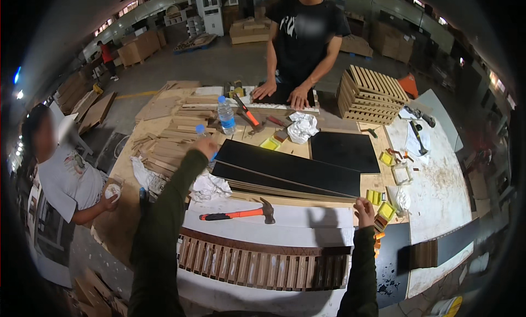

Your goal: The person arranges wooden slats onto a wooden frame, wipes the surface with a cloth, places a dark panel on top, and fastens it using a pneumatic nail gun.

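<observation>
Board (290, 166); right fingers (359, 205) curled at corner

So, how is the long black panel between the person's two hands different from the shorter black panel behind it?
Shape: the long black panel is a narrow strip, while the shorter black panel is closer to square.
Place: the long one tops a layered stack; the shorter one shows no such stack under it.
Both have a flat, black top face.

The long left sleeve (161, 235) was dark olive green and slightly creased; the right sleeve (361, 262) matched it, fitting fairly closely.
</observation>
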A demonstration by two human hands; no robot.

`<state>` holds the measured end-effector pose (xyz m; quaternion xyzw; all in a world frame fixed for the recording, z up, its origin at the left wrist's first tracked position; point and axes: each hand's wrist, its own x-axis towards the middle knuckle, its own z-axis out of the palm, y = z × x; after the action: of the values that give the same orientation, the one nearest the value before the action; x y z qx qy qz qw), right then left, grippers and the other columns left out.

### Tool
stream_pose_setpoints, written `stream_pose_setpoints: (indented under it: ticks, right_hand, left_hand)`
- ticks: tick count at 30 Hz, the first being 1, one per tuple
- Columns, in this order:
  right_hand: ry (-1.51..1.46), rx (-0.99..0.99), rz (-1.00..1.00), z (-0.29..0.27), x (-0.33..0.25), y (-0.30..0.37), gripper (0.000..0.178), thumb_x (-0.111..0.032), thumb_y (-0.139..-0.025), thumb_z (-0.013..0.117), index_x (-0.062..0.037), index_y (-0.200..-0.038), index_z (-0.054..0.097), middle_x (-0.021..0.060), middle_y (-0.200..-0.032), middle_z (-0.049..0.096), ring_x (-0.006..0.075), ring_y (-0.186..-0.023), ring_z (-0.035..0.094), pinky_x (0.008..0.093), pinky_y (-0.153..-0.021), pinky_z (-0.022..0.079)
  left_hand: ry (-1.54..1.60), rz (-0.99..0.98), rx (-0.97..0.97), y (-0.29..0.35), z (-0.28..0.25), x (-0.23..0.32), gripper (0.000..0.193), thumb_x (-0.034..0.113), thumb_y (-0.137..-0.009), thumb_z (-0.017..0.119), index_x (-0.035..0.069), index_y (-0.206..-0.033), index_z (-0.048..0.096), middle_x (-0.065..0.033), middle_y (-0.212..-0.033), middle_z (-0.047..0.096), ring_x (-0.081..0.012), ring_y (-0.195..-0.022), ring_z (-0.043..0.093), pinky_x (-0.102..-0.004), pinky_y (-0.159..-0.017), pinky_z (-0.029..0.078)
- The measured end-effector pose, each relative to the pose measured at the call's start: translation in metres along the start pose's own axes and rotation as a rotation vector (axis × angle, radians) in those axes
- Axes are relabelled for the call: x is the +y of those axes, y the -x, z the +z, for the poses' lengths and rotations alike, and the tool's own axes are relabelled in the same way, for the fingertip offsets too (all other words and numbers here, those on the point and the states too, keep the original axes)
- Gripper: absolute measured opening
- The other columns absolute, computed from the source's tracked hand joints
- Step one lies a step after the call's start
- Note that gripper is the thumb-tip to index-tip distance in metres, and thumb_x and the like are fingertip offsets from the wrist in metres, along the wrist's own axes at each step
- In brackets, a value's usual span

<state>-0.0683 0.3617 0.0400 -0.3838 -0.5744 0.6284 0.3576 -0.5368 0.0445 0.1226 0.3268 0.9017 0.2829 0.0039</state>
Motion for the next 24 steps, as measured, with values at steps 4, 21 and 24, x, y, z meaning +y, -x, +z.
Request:
stream_pose_setpoints:
  ticks: [4, 21, 24]
  right_hand:
    - [0.436, 0.123, -0.257, 0.001, 0.055, -0.046, 0.057, -0.026, -0.068, 0.075, -0.0016, -0.113, 0.050, 0.0145, -0.114, 0.050, 0.0245, -0.101, 0.050, 0.0373, -0.084, 0.043]
    - [0.188, 0.096, -0.205, -0.034, 0.105, -0.102, 0.054, -0.011, -0.073, 0.071, -0.0035, -0.121, 0.050, 0.0059, -0.097, 0.061, 0.0161, -0.080, 0.059, 0.0277, -0.070, 0.049]
    - [-0.072, 0.197, 0.265, -0.066, 0.114, -0.106, 0.043, -0.017, -0.075, 0.070, -0.0059, -0.113, 0.055, 0.0049, -0.092, 0.061, 0.0181, -0.072, 0.060, 0.0305, -0.060, 0.052]
  left_hand:
    - [-0.137, -0.108, 0.024, 0.039, 0.055, -0.025, 0.022, 0.023, -0.074, 0.065, 0.008, -0.091, 0.066, -0.0141, -0.088, 0.064, -0.0299, -0.084, 0.060, -0.0378, -0.075, 0.049]
    - [-0.248, -0.245, 0.054, 0.018, 0.111, 0.005, 0.065, 0.039, -0.075, 0.066, 0.001, -0.123, 0.044, -0.0262, -0.125, 0.041, -0.0388, -0.101, 0.056, -0.0432, -0.084, 0.047]
    - [-0.280, -0.458, 0.009, 0.032, 0.105, 0.032, 0.060, 0.039, -0.072, 0.069, 0.000, -0.114, 0.051, -0.0249, -0.120, 0.044, -0.0383, -0.100, 0.056, -0.0419, -0.085, 0.047]
